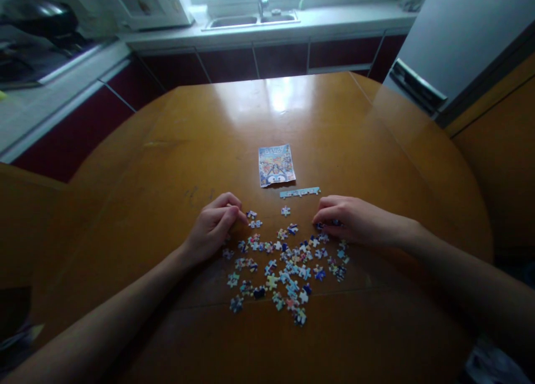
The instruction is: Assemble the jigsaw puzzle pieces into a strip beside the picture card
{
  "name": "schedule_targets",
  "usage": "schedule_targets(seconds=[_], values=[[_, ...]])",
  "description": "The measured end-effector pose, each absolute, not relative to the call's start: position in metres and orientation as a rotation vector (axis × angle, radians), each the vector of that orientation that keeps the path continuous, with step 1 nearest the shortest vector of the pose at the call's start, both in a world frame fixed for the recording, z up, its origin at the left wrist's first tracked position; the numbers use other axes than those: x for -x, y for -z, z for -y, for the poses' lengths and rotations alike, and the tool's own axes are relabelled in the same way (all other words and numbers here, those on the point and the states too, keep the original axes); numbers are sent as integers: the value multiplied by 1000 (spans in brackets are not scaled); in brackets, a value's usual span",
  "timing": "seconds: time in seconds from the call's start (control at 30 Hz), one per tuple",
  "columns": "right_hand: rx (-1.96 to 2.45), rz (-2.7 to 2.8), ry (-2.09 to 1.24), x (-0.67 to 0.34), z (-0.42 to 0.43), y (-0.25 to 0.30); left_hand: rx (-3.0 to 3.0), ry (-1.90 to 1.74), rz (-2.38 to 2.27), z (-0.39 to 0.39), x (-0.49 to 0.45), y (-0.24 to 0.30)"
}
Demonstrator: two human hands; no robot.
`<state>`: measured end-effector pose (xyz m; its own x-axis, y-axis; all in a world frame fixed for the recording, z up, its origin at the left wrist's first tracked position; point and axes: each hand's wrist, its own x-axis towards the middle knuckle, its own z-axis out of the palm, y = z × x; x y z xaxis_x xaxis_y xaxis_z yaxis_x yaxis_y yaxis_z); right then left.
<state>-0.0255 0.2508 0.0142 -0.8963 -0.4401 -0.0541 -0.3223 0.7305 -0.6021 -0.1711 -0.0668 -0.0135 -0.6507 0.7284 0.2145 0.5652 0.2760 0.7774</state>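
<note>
Loose jigsaw pieces (296, 254) lie scattered on the wooden table between my hands. At the left edge of the pile rests my left hand (217, 223), fingers curled and thumb against the forefinger; whether a piece is inside is hidden. Two pale pieces (255, 224) sit just beside its fingertips. My right hand (346, 217) is bent down at the pile's right edge, its fingers closed over a dark jigsaw piece (320, 226) that is partly covered. Beyond the pile lies a joined strip of light blue pieces (300, 192), with a single piece (285, 210) below it.
A small printed picture sheet (276, 165) lies behind the strip on the glossy wooden table (209, 133). Past the table are a counter with a sink (234, 22), a microwave (144, 5), a stove with a pan (39, 16), and a fridge (455, 44) at the right.
</note>
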Motion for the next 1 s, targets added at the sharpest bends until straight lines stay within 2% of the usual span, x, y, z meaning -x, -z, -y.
schedule_targets(seconds=[0.5, 1.0], values=[[548, -2702, 882, 27, -262, -24, -1221, -1291, -2382, 66, 170, 13], [503, -2710, 1118, 35, -278, -12, -1130, -1426, -2498, 64, 170, 12]])
